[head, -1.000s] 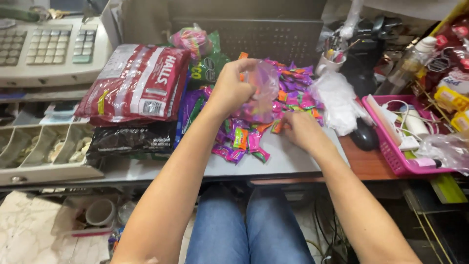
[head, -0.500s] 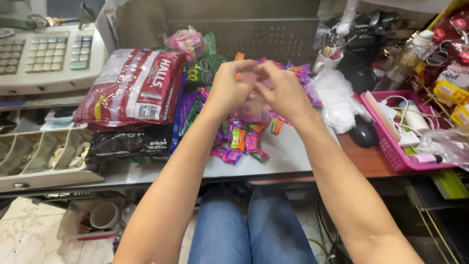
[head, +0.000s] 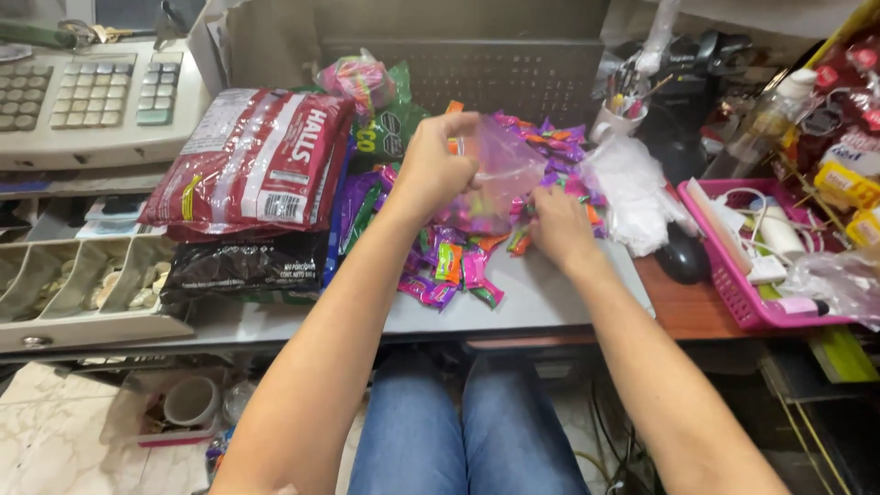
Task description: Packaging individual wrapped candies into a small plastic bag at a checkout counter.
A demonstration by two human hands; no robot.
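Candies (head: 458, 266) in bright wrappers mostly lie loose on the grey tabletop (head: 541, 302), at 6 o'clock of a small clear bag (head: 495, 174) already holding a few. Left hand (head: 431, 165) pinches the bag's mouth, raised; right hand (head: 555, 225) closes on loose candies at 3 o'clock. Filling looks barely begun.

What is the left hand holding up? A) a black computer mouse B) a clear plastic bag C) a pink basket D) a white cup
B: the left hand pinches the top of a clear plastic bag above the pile of wrapped candies.
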